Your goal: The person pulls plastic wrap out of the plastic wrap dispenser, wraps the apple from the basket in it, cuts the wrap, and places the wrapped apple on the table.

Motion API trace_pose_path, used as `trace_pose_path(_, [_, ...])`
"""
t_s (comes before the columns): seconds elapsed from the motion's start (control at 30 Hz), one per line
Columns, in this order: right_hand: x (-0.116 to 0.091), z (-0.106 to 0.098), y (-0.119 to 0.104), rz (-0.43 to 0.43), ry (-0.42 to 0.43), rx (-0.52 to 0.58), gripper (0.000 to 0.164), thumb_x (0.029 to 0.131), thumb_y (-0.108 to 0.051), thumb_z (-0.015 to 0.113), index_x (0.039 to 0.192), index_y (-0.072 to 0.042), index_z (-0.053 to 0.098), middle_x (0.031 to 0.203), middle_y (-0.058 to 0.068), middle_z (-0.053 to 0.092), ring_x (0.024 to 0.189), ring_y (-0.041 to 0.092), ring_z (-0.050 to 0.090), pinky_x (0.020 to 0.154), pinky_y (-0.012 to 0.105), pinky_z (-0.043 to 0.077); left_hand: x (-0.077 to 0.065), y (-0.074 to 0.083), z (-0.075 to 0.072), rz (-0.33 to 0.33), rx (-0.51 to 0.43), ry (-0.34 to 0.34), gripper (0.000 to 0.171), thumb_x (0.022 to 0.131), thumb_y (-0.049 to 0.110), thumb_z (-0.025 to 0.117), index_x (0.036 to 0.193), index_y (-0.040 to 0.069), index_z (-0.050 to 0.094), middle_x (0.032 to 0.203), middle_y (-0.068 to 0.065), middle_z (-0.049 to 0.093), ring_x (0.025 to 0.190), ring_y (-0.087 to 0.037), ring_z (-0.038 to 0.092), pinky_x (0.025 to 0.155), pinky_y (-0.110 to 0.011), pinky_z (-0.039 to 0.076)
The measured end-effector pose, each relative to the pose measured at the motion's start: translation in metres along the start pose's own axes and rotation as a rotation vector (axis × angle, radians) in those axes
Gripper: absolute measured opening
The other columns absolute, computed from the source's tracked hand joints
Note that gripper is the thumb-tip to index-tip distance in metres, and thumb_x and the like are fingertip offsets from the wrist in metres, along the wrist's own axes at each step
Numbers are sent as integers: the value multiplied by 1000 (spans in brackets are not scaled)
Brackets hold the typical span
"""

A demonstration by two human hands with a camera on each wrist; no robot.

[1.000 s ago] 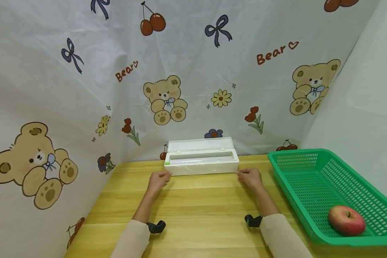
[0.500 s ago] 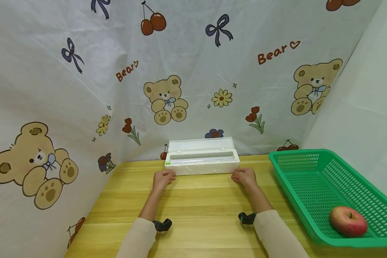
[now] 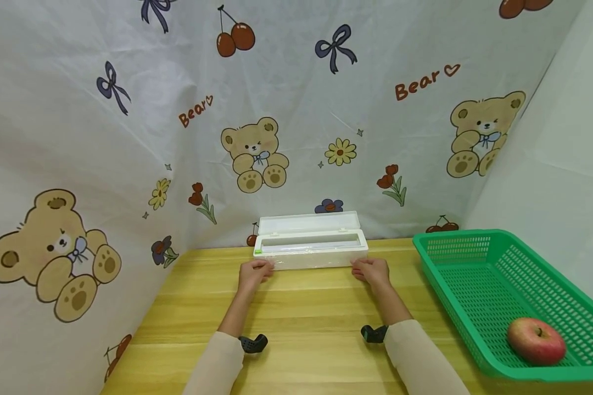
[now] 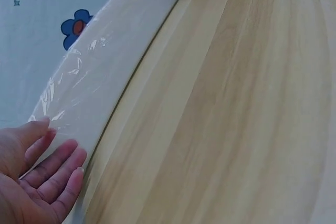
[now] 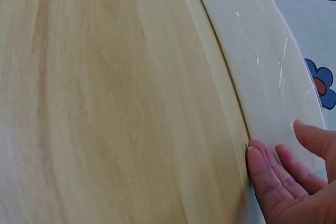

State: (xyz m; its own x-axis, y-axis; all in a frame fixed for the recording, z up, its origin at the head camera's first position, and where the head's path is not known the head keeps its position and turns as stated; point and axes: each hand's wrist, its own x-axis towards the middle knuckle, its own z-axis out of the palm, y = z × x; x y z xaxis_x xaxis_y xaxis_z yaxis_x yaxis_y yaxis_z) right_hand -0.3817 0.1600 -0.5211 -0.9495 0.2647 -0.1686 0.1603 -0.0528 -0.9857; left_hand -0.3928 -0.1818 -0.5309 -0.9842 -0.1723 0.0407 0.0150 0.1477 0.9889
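Observation:
A long white box (image 3: 311,259) stands at the back of the table with its lid (image 3: 308,222) raised behind it. Shiny clear film covers its front, and a small green piece (image 3: 258,251) sits at its left front corner. My left hand (image 3: 253,274) is at the left part of the box's front, its fingers fairly straight against the film in the left wrist view. Toward the right end, my right hand (image 3: 373,271) has its fingertips at the lower front edge. In the right wrist view its fingers (image 5: 266,174) lie extended, with the thumb apart. Neither hand grips anything.
A green plastic basket (image 3: 449,307) stands on the right side of the wooden table (image 3: 316,334), with a red apple (image 3: 536,341) in its near end. Printed cloth (image 3: 306,99) hangs close behind the box, and more cloth rises on both sides.
Both hands have moved inward along the front of the box, from near its ends toward each other. The box, basket and apple keep their places; the view shifts slightly.

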Motion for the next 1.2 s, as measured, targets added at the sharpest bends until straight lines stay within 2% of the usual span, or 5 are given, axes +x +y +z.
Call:
trace_pose_path(0.27, [2, -2, -1, -2, 84, 75, 31, 92, -1, 71, 112, 21, 65, 87, 24, 74, 67, 20, 74, 64, 28, 62, 0, 0, 2, -35, -181, -94, 18, 97, 6, 67, 103, -11, 69, 103, -20, 74, 90, -24, 75, 95, -50, 55])
trace_pose_path(0.6, [7, -3, -1, 163, -41, 262, 31, 101, -13, 63, 117, 14, 61, 82, 13, 73, 76, 22, 76, 74, 32, 62, 2, 6, -2, -95, -381, -275, 19, 104, 16, 59, 103, 0, 69, 112, -15, 75, 102, -23, 73, 108, -54, 44])
trace_pose_path(0.73, [6, -4, 0, 171, -97, 336, 28, 100, -11, 65, 119, 10, 63, 84, 11, 74, 80, 22, 76, 78, 35, 62, 3, 4, -3, -122, -382, -307, 20, 105, 15, 57, 107, -2, 68, 112, -16, 74, 105, -25, 73, 105, -50, 48])
trace_pose_path(0.9, [4, -6, 0, 132, -145, 333, 31, 99, -9, 66, 124, 11, 63, 86, 8, 77, 79, 17, 76, 82, 36, 60, 4, 1, -3, -149, -327, -302, 20, 105, 14, 57, 112, -4, 63, 110, -18, 74, 104, -27, 73, 99, -44, 54])
trace_pose_path(1.2, [-1, -9, -3, 108, -145, 330, 15, 99, -5, 66, 109, 6, 70, 83, 7, 76, 76, 16, 75, 84, 37, 60, 4, 1, -2, -146, -318, -329, 35, 105, 14, 57, 130, -10, 61, 125, -21, 68, 112, -28, 69, 103, -45, 50])
